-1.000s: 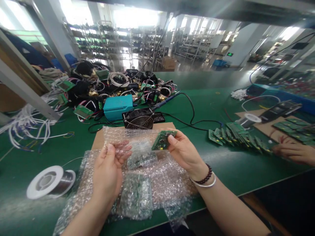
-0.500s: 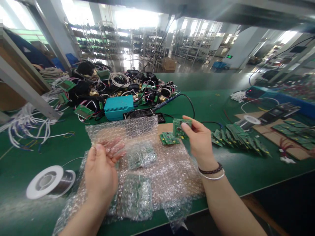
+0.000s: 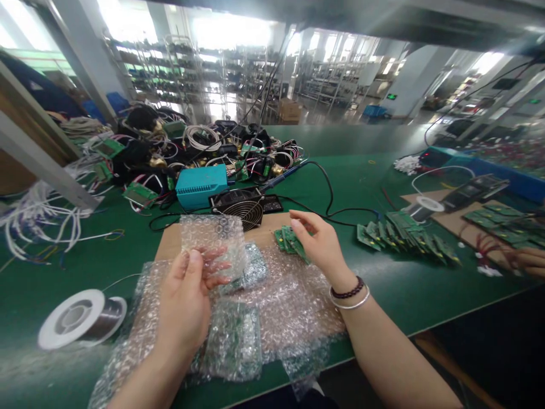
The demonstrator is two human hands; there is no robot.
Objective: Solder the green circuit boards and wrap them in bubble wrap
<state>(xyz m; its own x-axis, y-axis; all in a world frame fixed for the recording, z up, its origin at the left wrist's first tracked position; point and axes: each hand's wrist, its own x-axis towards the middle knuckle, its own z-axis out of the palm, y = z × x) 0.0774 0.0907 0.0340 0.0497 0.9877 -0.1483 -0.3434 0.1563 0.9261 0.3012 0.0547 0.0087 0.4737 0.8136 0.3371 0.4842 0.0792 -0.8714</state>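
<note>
My left hand is closed on the edge of a bubble wrap pouch, its thumb on top and the other fingers showing through the clear plastic. My right hand is beside a small group of green circuit boards at the back of the bubble wrap. Its thumb and index finger are apart, with no board seen between them; the lower fingers are hidden. Below the pouch, a circuit board wrapped in bubble wrap lies near the table edge, and another wrapped board lies behind it.
A solder spool stands at left. Behind my hands are a teal box, a black fan and a soldering iron. A row of circuit boards leans at right. Another person's hand is at the right edge.
My right hand has moved left and down to the boards, and the board it held upright is no longer between its fingertips. The pouch has turned and looks narrower, moving slightly right.
</note>
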